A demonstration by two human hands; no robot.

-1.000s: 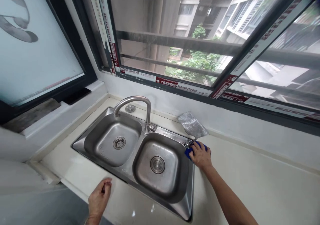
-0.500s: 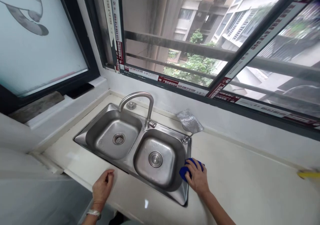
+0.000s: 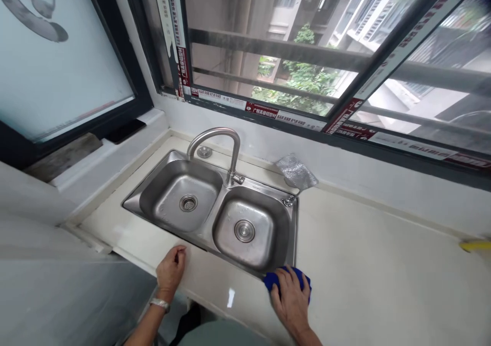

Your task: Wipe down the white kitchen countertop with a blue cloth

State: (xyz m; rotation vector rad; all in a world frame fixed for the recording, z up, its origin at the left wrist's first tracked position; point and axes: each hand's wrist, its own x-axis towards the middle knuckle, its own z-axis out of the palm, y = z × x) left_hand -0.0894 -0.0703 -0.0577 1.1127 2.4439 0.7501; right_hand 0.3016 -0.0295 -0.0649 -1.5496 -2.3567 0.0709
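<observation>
My right hand [image 3: 292, 297] presses a bunched blue cloth [image 3: 271, 280] onto the near right corner of the steel double sink [image 3: 209, 229], fingers curled over it. Part of the cloth is hidden beneath the palm. My left hand [image 3: 171, 268] rests on the pale counter [image 3: 218, 279] in front of the left basin, its fingers curled in and nothing visible in them. An arched faucet [image 3: 235, 151] stands behind the divider between the two basins. Each basin has a round drain, the left drain [image 3: 188, 203] and the right drain [image 3: 244, 231].
A silvery foil sheet [image 3: 297, 172] leans by the wall behind the right basin. A round metal strainer [image 3: 204, 152] lies behind the faucet. On the left ledge rests a dark flat object [image 3: 125, 131]. Something yellow [image 3: 475, 245] is at the far right. A window rises behind.
My right hand has moved the blue cloth along the sink's right rim toward me, to the near corner. The whole view has shifted slightly; my left hand stays curled on the counter.
</observation>
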